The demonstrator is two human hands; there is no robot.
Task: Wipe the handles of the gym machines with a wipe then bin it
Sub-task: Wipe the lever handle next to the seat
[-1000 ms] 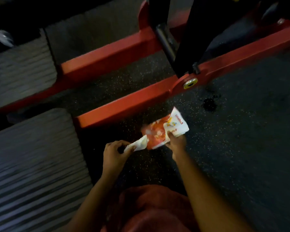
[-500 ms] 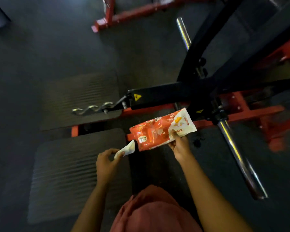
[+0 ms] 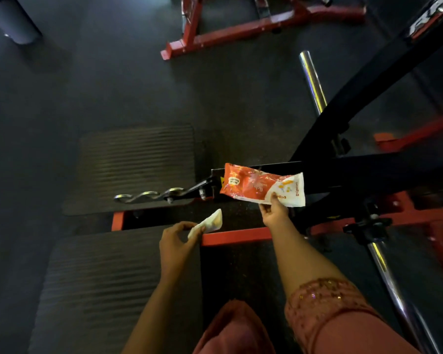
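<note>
Head view looks down on both hands over a dark gym floor (image 3: 138,93): the left hand (image 3: 175,247) pinches a folded white wipe (image 3: 209,223), while the right hand (image 3: 274,213) grips an orange wipes packet (image 3: 256,185), held apart from the wipe; just beyond the packet runs a wavy chrome machine handle (image 3: 149,195)

The packet (image 3: 262,186) is showing orange-red over most of its face, turning white at its right end, with small yellow and orange print there. The wipe (image 3: 210,222) is looking plain white. The sleeve (image 3: 356,333) is showing dusty pink, its cuff (image 3: 322,290) sparkling with gold sequins. The machine's base rails (image 3: 237,237) are showing bright red, its arm (image 3: 368,175) black, while the wavy handle (image 3: 149,196) and bars (image 3: 313,83) are gleaming chrome. Ribbed dark grey mats (image 3: 136,169) are lying on the near-black floor (image 3: 113,72).
</note>
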